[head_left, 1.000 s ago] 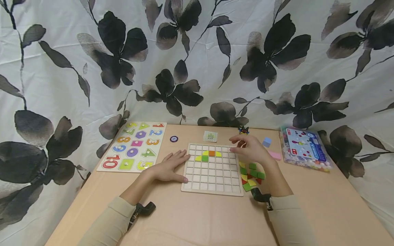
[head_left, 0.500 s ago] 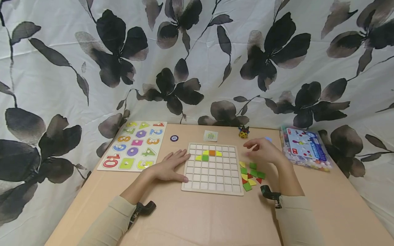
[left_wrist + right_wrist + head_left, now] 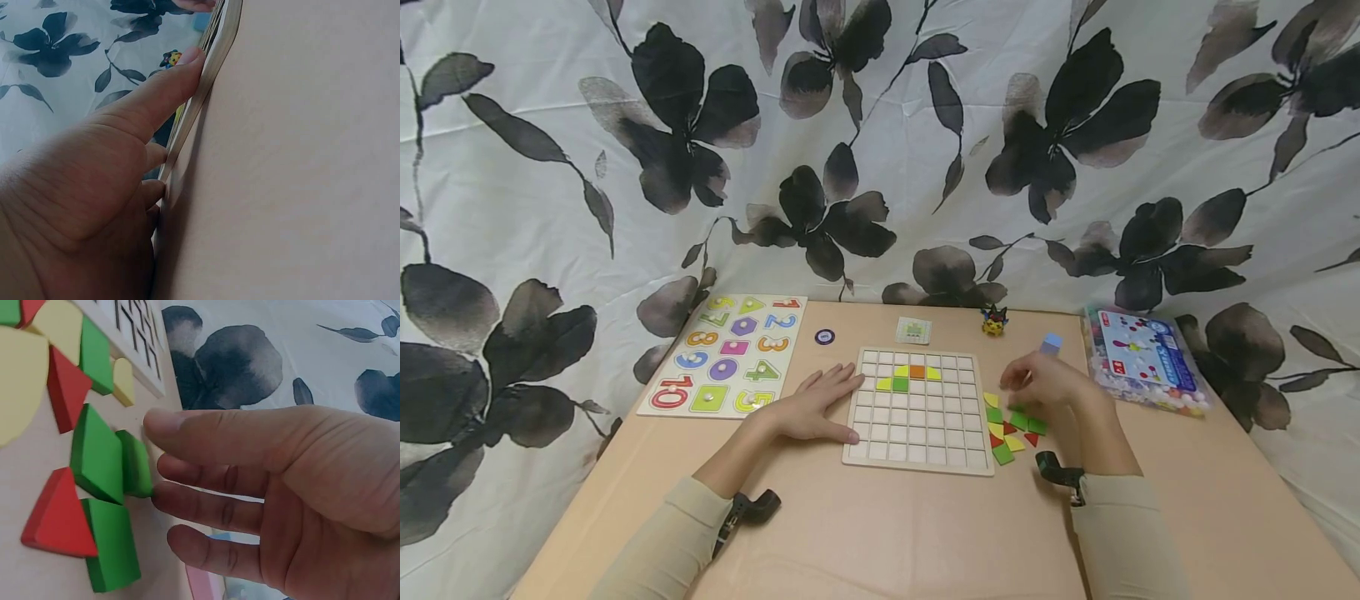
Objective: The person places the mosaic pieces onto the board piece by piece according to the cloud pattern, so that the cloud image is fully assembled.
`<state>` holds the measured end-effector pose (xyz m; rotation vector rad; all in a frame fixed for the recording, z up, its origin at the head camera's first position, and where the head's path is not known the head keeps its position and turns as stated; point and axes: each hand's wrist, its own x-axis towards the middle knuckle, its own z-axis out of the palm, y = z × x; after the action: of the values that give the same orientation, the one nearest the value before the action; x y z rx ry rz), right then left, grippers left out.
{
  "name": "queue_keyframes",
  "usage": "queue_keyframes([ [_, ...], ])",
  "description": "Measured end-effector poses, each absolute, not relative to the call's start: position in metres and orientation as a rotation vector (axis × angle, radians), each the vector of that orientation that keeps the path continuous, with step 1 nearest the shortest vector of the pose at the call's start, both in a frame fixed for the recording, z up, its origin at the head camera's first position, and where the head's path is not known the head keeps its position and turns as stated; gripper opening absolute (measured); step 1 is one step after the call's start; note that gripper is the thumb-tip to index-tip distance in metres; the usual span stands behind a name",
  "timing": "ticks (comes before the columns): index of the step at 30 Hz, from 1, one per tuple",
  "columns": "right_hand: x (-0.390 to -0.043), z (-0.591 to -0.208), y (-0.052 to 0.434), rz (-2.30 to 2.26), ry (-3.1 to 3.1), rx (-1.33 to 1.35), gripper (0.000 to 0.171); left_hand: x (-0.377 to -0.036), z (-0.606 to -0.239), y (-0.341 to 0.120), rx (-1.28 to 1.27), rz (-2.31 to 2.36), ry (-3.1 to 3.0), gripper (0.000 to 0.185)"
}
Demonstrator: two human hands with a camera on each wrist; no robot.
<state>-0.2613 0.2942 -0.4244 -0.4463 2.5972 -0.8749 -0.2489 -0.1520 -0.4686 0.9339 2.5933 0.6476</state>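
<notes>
A wooden grid board (image 3: 917,433) lies mid-table with an orange, two yellow and a green tile (image 3: 917,373) in its upper rows. My left hand (image 3: 814,408) rests flat on the table against the board's left edge, and in the left wrist view its thumb (image 3: 169,87) presses that edge (image 3: 215,53). Just right of the board sits a pile of loose green, red and yellow tiles (image 3: 1011,427). Over the pile hovers my right hand (image 3: 1039,382), fingers extended and holding nothing. In the right wrist view a fingertip (image 3: 164,499) touches a green square tile (image 3: 134,464).
A number puzzle board (image 3: 722,354) lies at the left. A purple disc (image 3: 824,337), a small card (image 3: 913,331), a toy figure (image 3: 994,321) and a blue cube (image 3: 1051,342) stand behind the grid. A bag of beads (image 3: 1142,362) lies at the right. Flowered cloth surrounds the table.
My right hand has moved from the grid board's upper right corner rightward and down to the loose tiles. The left hand has stayed put.
</notes>
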Motion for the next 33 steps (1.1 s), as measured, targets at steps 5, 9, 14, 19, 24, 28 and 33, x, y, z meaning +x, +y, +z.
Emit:
queue_keyframes([
  [5,-0.2619,-0.4285,0.293,-0.845,2.586,-0.398,0.012,-0.2496,-0.4695,-0.1521,0.939,0.647,2.597,0.104],
  [9,-0.2628,-0.4304,0.2924,-0.813,2.605,-0.407,0.009,-0.25,-0.4705,-0.1521,0.942,0.651,2.599,0.105],
  [14,-0.2621,-0.4312,0.2912,-0.82,2.598,-0.393,0.009,-0.2503,-0.4717,-0.1524,0.946,0.643,2.602,0.105],
  [19,-0.2608,-0.4317,0.2903,-0.805,2.615,-0.367,0.011,-0.2503,-0.4715,-0.1527,0.941,0.639,2.602,0.105],
  [24,-0.2605,-0.4317,0.2904,-0.798,2.615,-0.362,0.012,-0.2499,-0.4706,-0.1524,0.941,0.64,2.604,0.104],
  [28,-0.2612,-0.4304,0.2912,-0.831,2.594,-0.4,0.013,-0.2497,-0.47,-0.1519,0.945,0.641,2.604,0.105],
  [33,-0.263,-0.43,0.2909,-0.957,2.616,-0.4,0.008,-0.2505,-0.4712,-0.1516,0.951,0.639,2.606,0.105],
])
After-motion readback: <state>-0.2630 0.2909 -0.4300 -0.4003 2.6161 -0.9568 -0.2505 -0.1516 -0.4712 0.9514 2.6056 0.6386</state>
